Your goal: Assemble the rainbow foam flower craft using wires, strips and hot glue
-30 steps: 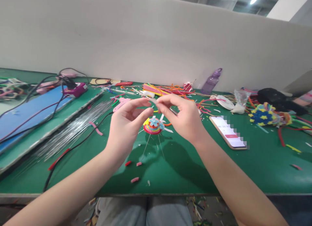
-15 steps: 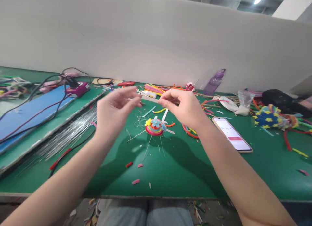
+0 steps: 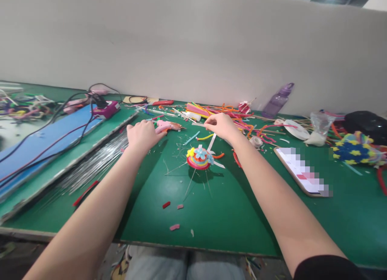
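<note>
My left hand point(image 3: 140, 135) is closed around the rear of a pink glue gun point(image 3: 167, 126), its nozzle pointing right. With bent fingers, my right hand point(image 3: 222, 126) pinches a short white strip point(image 3: 198, 124) above the far part of the table. Between my forearms stands a small domed craft piece point(image 3: 198, 164), red at the rim, with blue and yellow felt flowers on top. Thin clear strands and white strips stick out from it.
The green table point(image 3: 211, 219) carries scraps. At left lie a bundle of clear strands point(image 3: 102, 157), a blue board point(image 3: 57, 141) and a purple power socket point(image 3: 106, 110) with cables. Pipe cleaners point(image 3: 201, 110), a purple bottle point(image 3: 276, 102) and a phone point(image 3: 298, 171) are further right.
My left hand has moved down and away from the strip, onto the glue gun. My right hand has reached slightly farther out, still with the white strip. The view has shifted a little.
</note>
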